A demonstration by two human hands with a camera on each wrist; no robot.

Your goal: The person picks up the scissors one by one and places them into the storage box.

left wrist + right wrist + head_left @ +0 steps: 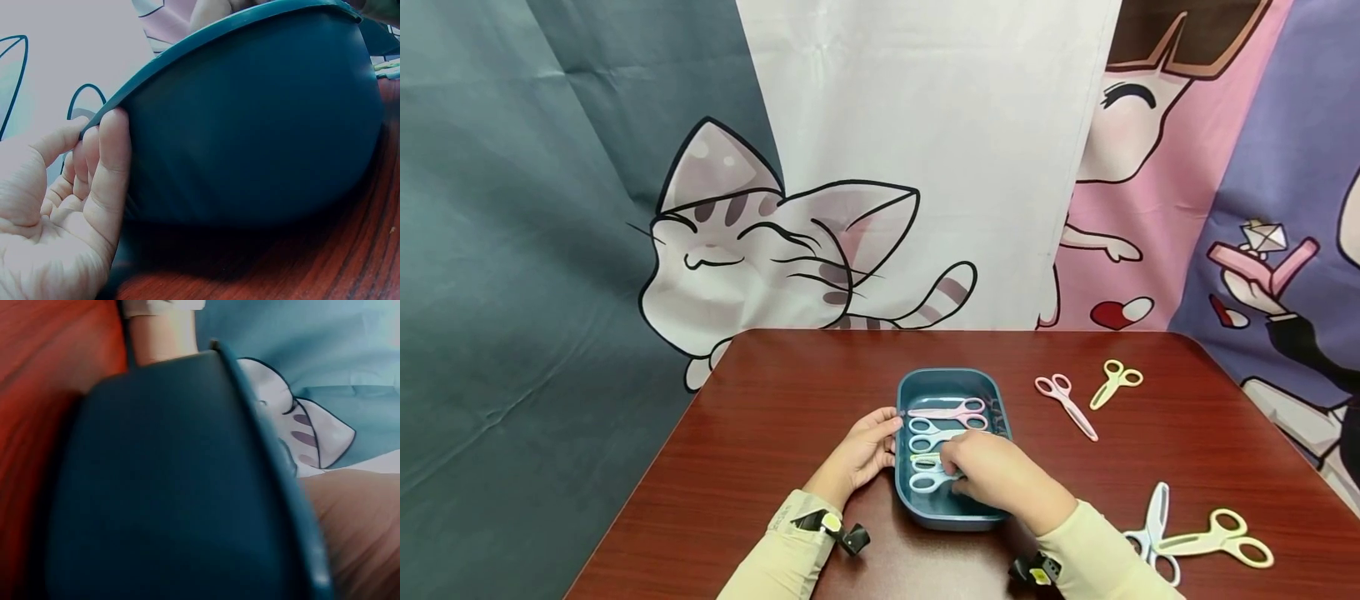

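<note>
A dark blue rectangular tray stands on the table with several toy-like scissors in it. My left hand grips its left side; the left wrist view has the thumb at the rim and the fingers against the outer wall. Inside the tray, my right hand pinches light blue scissors, its fingers covering the blades. A pale green edge shows beside their handles. Farther up lie another light blue pair and pink scissors. The tray wall fills much of the right wrist view.
On the table, right of the tray, lie pink scissors and yellow scissors. Nearer, yellow scissors overlap light blue scissors beside my right sleeve. A printed cartoon curtain hangs behind the table.
</note>
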